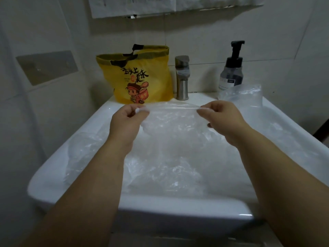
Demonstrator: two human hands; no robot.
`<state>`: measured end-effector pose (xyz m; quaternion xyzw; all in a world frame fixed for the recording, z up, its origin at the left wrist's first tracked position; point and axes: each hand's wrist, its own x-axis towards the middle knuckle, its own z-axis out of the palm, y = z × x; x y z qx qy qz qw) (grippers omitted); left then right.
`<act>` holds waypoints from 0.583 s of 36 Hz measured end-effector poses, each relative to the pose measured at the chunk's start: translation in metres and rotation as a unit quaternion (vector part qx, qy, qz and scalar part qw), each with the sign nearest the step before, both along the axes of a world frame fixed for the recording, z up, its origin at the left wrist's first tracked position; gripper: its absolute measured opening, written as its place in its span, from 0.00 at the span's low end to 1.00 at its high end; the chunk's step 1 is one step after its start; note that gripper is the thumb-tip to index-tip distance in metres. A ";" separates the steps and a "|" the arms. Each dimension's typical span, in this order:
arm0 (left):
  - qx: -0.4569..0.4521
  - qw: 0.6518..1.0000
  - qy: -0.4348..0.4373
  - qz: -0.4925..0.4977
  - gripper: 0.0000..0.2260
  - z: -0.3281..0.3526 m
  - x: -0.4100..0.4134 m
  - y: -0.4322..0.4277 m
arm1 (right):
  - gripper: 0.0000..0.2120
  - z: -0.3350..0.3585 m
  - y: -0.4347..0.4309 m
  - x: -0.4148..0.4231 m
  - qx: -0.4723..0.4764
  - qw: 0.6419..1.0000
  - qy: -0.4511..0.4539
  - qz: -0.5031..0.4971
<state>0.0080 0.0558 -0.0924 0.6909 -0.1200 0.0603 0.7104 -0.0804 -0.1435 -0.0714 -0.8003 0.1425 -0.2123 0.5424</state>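
Note:
A clear plastic bag (172,120) is stretched flat between my two hands above the white sink (74,186). My left hand (127,122) pinches its upper left corner. My right hand (222,116) pinches the upper right corner, so the top edge runs taut between them. Below the held bag, more crumpled clear plastic (165,168) fills the sink basin and spreads over its left side.
A yellow printed bag (142,77) stands at the back of the sink, left of the metal tap (182,79). A pump soap bottle (232,68) stands at the back right, with another clear plastic bag (243,94) in front of it. Tiled walls close in on both sides.

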 end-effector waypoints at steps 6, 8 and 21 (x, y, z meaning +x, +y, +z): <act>-0.140 0.985 0.075 -0.072 0.08 0.010 -0.004 -0.005 | 0.02 0.001 0.005 0.006 0.185 0.980 -0.057 0.054; -0.104 0.991 0.062 -0.048 0.08 0.008 -0.004 -0.006 | 0.02 0.002 0.007 0.006 0.240 0.965 -0.085 0.061; -0.013 0.956 0.233 -0.176 0.19 0.011 -0.016 -0.003 | 0.06 -0.002 0.005 0.007 0.204 0.972 -0.114 -0.017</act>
